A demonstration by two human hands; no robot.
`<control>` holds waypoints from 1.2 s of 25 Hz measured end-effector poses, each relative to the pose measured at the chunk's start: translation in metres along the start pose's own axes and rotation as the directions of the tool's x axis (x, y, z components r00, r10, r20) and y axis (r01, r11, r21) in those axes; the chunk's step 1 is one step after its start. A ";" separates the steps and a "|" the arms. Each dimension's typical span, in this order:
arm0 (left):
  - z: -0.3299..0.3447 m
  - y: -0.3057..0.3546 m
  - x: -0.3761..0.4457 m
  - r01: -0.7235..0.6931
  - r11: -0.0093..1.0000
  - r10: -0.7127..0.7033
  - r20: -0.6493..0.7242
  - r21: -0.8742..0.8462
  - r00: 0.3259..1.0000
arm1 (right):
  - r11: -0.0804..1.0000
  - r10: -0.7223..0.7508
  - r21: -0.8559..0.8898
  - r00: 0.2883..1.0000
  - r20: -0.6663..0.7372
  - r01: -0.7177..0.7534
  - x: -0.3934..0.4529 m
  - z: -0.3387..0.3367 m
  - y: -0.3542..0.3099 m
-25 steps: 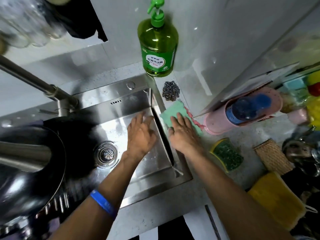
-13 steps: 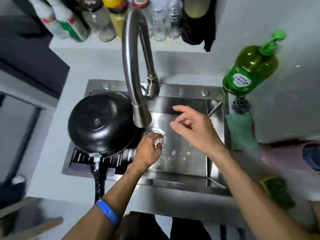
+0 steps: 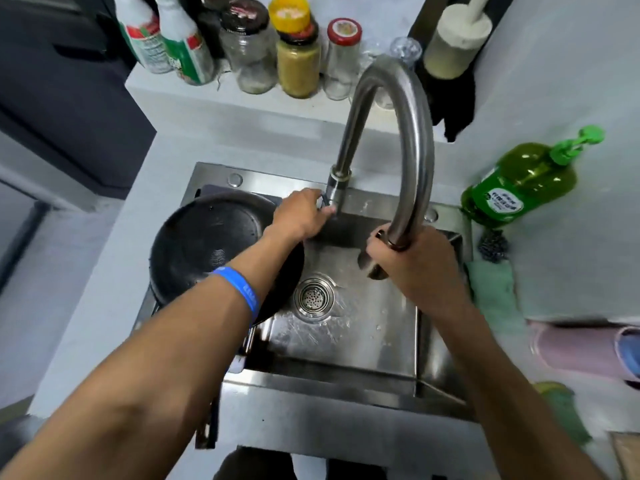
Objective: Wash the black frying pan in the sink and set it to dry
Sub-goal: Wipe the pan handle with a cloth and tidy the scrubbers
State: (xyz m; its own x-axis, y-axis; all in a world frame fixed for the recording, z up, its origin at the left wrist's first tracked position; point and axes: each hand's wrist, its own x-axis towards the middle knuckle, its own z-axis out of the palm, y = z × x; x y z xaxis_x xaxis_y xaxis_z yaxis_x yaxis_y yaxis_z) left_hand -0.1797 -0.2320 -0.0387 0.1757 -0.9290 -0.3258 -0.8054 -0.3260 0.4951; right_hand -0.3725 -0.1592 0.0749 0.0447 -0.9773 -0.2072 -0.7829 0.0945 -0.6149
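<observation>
Faucet point(image 3: 412, 140) spout gripped by right hand point(image 3: 420, 268), left hand point(image 3: 299, 216) pinching its lever beside pan point(image 3: 204, 244)

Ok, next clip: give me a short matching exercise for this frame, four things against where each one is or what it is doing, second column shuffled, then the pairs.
Things
1. left hand
2. right hand
3. black frying pan
4. green soap bottle

Places or states
A. lying on its side on the counter, right of the sink
B. gripping the spout end of the faucet
C. sitting at the left side of the sink
D. at the lever at the faucet's base

Pairs: 1-D, 2-B, 3-C, 4-A
</observation>
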 end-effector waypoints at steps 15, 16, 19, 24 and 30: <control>0.001 -0.019 -0.046 -0.117 0.992 0.105 -0.209 -0.045 0.972 | 0.990 -0.063 0.130 0.996 0.069 0.054 0.032 0.002 0.032; 0.006 -0.017 -0.059 -0.132 0.987 0.108 -0.224 -0.095 0.969 | 0.990 -0.054 0.135 0.997 0.051 0.047 0.037 0.001 0.038; 0.034 -0.029 -0.112 -0.135 0.984 0.113 -0.172 -0.119 0.979 | 0.989 -0.052 0.139 0.998 0.041 0.046 0.051 -0.010 0.062; 0.086 -0.069 -0.193 -0.014 0.998 0.011 -0.053 -0.055 0.999 | 0.999 -0.029 0.016 0.994 0.108 0.028 0.076 -0.024 0.103; 0.097 -0.091 -0.248 0.117 0.991 -0.112 -0.089 0.060 0.990 | 0.970 0.011 -0.238 0.971 0.239 0.048 0.089 -0.034 0.140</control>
State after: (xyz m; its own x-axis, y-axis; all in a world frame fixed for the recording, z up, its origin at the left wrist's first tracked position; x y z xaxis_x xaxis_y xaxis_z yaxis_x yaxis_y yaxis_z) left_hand -0.2054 0.0453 -0.0813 0.3142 -0.8987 -0.3058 -0.8117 -0.4214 0.4045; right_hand -0.4994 -0.2394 -0.0043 0.1836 -0.9024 -0.3898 -0.9051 -0.0004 -0.4252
